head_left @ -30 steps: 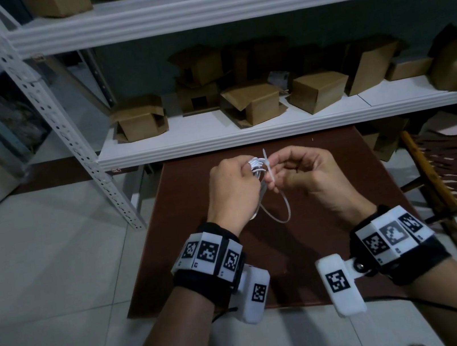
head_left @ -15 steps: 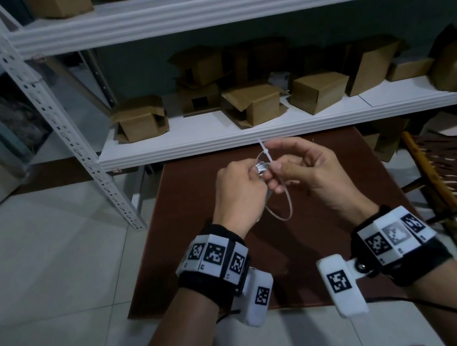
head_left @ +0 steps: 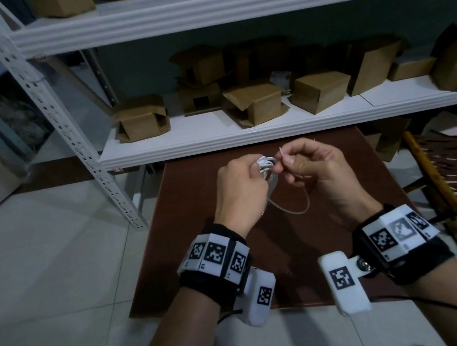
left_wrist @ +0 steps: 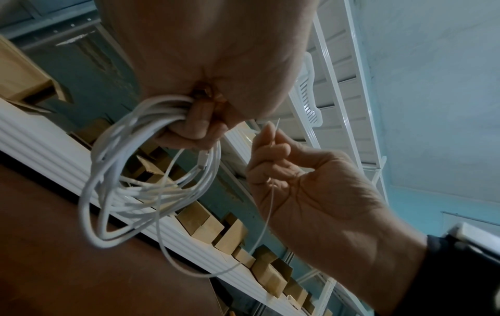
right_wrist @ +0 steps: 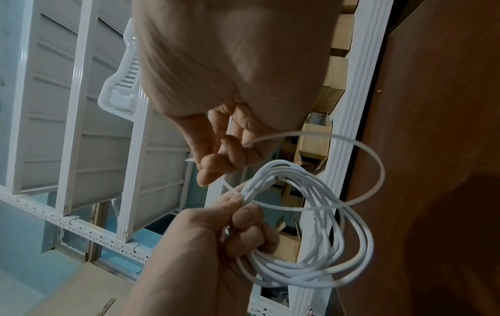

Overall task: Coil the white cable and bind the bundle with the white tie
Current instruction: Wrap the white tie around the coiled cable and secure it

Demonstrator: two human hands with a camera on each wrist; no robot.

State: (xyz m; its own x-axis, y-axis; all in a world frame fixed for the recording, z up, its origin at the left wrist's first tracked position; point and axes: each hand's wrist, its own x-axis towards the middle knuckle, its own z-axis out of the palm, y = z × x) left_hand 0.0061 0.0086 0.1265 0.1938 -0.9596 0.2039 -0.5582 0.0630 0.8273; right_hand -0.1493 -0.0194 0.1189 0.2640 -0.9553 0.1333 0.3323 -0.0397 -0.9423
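Note:
My left hand (head_left: 241,182) grips the coiled white cable (head_left: 354,150) in a fist above the brown table (head_left: 355,170). The wrist views show the coil (left_wrist: 129,183) (right_wrist: 319,239) hanging in several loops below that fist. A thin white tie (head_left: 290,211) runs in a wide loop (right_wrist: 360,171) through the coil. My right hand (head_left: 307,166) pinches the tie's free end (left_wrist: 276,128) between thumb and fingertips, just right of the bundle. Where the tie's other end sits is hidden in the left fist.
A white metal shelf (head_left: 245,135) with several cardboard boxes (head_left: 255,102) stands right behind the table. Its slanted perforated post (head_left: 71,132) is at the left. A wooden chair (head_left: 446,177) stands to the right. Pale floor tiles surround the table.
My right hand has shifted its pinch on the tie's end and drawn slightly right of the bundle. The tie's loop still hangs below both hands. The left fist has stayed on the coil.

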